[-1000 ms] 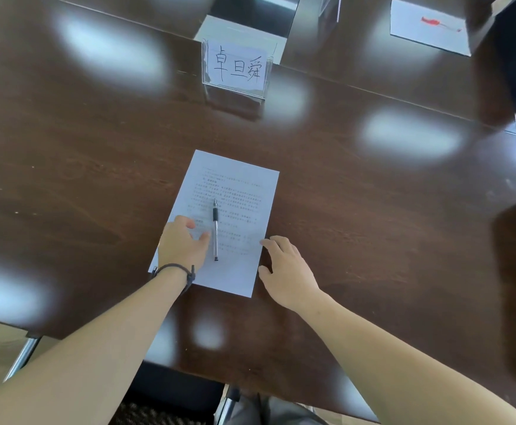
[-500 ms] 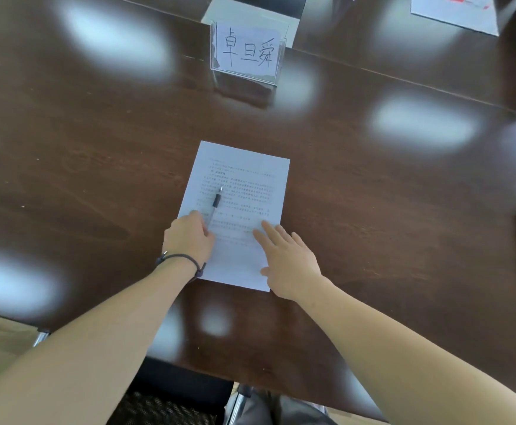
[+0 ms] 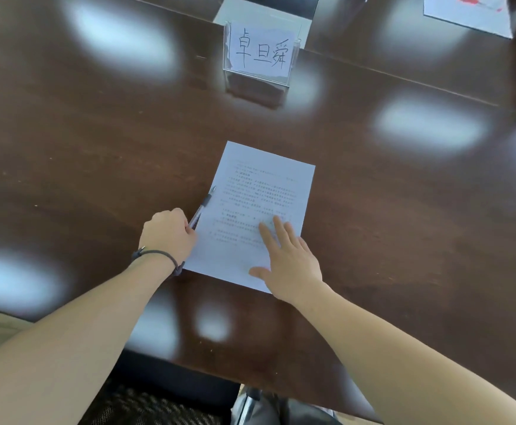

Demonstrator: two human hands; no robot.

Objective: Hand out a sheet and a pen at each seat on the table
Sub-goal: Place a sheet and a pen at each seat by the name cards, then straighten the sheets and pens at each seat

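Note:
A printed white sheet [image 3: 259,194] lies on the dark wooden table [image 3: 97,148] in front of me. My left hand [image 3: 166,233] pinches the lower end of a pen [image 3: 203,207], which slants across the sheet's left edge with its tip pointing up and right. My right hand [image 3: 287,259] lies flat on the sheet's lower right part, fingers straight and spread.
A clear name-card stand [image 3: 259,55] with handwritten characters stands beyond the sheet. Another sheet [image 3: 468,16] with a red pen on it lies at the far right corner. A dark chair [image 3: 158,394] sits under the table's near edge.
My left hand took hold of the pen and dragged it from the sheet's middle to its left edge. My right hand slid from the sheet's right edge onto the paper.

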